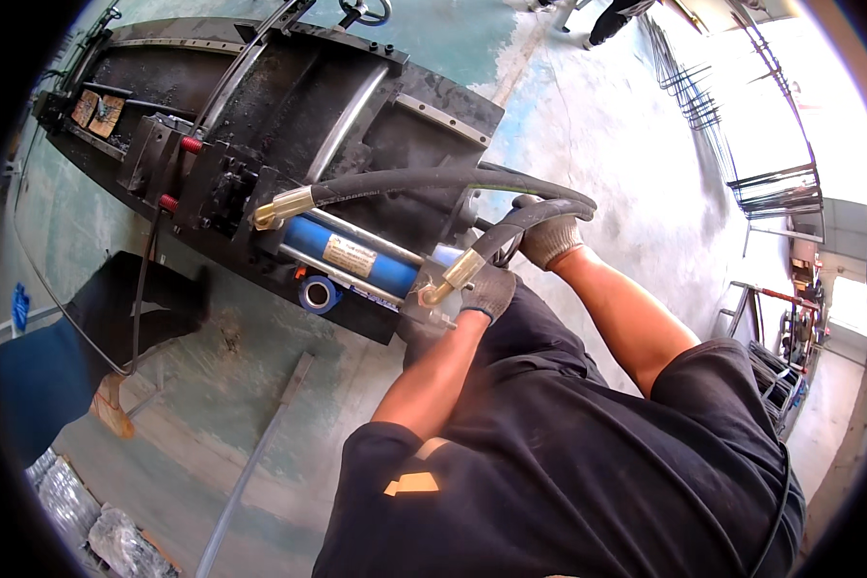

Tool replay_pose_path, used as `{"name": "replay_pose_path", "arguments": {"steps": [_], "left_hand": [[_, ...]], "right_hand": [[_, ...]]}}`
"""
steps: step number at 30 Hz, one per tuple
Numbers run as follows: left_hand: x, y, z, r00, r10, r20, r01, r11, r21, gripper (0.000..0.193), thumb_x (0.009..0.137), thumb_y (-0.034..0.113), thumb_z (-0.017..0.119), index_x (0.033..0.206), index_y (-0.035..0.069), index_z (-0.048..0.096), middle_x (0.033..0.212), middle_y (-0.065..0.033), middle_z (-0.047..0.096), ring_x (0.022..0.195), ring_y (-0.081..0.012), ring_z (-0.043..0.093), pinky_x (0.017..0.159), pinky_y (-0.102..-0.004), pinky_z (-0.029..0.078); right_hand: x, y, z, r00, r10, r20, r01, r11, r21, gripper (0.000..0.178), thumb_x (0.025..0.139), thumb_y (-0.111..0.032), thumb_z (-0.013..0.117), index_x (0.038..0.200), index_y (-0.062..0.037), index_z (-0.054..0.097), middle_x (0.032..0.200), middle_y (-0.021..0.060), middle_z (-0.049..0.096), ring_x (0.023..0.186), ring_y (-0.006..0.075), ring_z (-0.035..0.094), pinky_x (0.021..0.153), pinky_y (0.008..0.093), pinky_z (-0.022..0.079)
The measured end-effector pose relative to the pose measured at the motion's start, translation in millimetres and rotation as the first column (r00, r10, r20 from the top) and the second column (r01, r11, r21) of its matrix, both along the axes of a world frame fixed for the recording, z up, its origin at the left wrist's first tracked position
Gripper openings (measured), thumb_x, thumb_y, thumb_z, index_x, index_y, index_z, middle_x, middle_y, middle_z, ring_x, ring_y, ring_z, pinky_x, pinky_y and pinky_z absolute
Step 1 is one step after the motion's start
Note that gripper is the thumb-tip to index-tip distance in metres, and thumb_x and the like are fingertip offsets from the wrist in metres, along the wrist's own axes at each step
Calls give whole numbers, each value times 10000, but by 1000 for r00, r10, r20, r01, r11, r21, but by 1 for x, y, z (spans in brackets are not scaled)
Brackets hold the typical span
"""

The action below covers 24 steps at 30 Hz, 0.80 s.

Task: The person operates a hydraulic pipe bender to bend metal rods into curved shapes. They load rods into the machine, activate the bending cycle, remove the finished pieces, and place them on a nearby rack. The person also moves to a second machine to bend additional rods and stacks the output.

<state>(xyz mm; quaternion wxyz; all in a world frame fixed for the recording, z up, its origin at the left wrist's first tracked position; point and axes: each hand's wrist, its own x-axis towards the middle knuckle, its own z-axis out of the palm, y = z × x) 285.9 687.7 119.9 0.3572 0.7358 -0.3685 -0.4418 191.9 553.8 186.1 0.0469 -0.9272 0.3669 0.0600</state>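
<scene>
While the blue cylinder [393, 275] lies on the black machine [270, 116], to the left of both gloved hands, its long axis slants from upper left down toward the person's body. The left grip [492, 292] is nearer, just beside the cylinder's end and the brass fitting [465, 267]; the right grip [552, 241] is at the black hoses' [395, 183] bend. With fingers largely hidden, I cannot tell whether either is clamped or apart.

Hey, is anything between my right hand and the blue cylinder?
Yes, in this view: a black hose, running down to its brass fitting, crosses between your right hand and the blue cylinder. Whether hand and hose touch, I can't tell.
</scene>
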Motion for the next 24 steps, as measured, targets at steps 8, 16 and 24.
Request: {"name": "replay_pose_path", "arguments": {"steps": [8, 16, 24], "left_hand": [[8, -10, 50, 996, -88, 21, 83, 983, 165, 250, 905, 160, 586, 1060, 16, 718, 1031, -299, 691, 1061, -472, 645, 931, -540, 499], [8, -21, 67, 977, -168, 131, 128, 955, 269, 272, 927, 198, 574, 1100, 30, 700, 1045, -282, 694, 1021, -467, 650, 894, -519, 516], [-2, -6, 78, 992, 116, -50, -103, 970, 220, 354, 807, -12, 542, 1141, 19, 654, 890, -140, 679, 760, -229, 686, 682, -374, 545]], "right_hand": [[5, -10, 20, 998, -22, -66, 37, 970, 242, 294, 945, -306, 593, 1079, -72, 711, 1167, 207, 695, 1094, 351, 658, 930, 479, 519], [-1, -64, 5, 997, -12, -71, 64, 608, 791, 148, 891, -183, 662, 975, -86, 736, 955, 140, 737, 869, 309, 703, 745, 414, 547], [-2, -48, 43, 977, -128, 172, -15, 760, 650, 237, 829, -205, 733, 991, -51, 654, 916, 205, 731, 930, 393, 721, 788, 457, 561]]}}
